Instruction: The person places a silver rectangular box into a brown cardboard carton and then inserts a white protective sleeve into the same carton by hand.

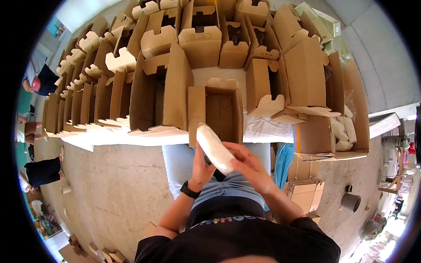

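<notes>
A long white wrapped bundle [215, 149] is tilted between my two hands, just above my lap. My left hand [203, 168] is closed along its left side, with a black band on that wrist. My right hand [249, 165] grips the lower right end, fingers bent over it. Directly beyond the bundle stands a small open cardboard box [224, 105] at the table's near edge. Its flaps are up, and I see nothing inside the visible part. What the bundle wraps is hidden.
Rows of open cardboard boxes [199, 39] fill the white-covered table [267, 127]. At the right, a large carton [324, 136] holds several white bundles [344, 131]. Below it are a blue plastic bag [284, 164] and flattened cardboard [307, 193]. A grey bucket [351, 202] stands farther right. People are at far left.
</notes>
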### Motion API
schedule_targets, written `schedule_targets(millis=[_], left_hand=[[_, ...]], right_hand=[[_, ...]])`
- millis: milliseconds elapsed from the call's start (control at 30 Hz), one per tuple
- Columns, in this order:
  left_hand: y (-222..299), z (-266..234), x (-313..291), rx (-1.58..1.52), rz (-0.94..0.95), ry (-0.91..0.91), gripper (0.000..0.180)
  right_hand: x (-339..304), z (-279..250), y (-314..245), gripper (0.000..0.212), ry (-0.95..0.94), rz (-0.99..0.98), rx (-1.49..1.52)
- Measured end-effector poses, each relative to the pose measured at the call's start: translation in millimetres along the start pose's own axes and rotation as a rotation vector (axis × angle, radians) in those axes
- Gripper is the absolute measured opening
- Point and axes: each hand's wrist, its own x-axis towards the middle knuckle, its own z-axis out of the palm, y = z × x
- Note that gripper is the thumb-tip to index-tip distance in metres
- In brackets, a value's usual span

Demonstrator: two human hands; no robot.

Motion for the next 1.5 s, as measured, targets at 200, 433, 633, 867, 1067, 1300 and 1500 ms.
schedule_targets(millis=[200,433,633,867,1067,1300,1500], left_hand=[[37.2,5.6,6.6,0.234,0.145,0.023,0.096],[41.4,8.6,7.5,0.273,0.182,0.032,0.093],[37.0,7.7,6.5,0.208,0.108,0.025,0.093],[51.1,11.0,7.7,0.227,0.153,0.046,0.091],[45.7,9.8,8.0,0.335,0.200,0.059,0.090],[52.8,11.4,5.4,0.226,0.085,0.040,0.088],[52.3,14.5,6.8,0.321,0.145,0.094,0.089]], right_hand=[[16.3,8.1,11.8,0.051,0.167,-0.193,-0.295],[25.2,12.0,11.9,0.052,0.276,-0.249,-0.533],[34.4,16.6,14.1,0.058,0.344,-0.357,-0.721],[35.1,21.2,20.0,0.059,0.324,-0.417,-1.216],[43.3,7.7,6.6,0.045,0.381,-0.502,-1.260],[50.2,-13.5,-3.2,0.024,0.454,-0.492,-1.362],[70.5,-43.1,-1.8,0.019,0.461,-0.377,-1.317]])
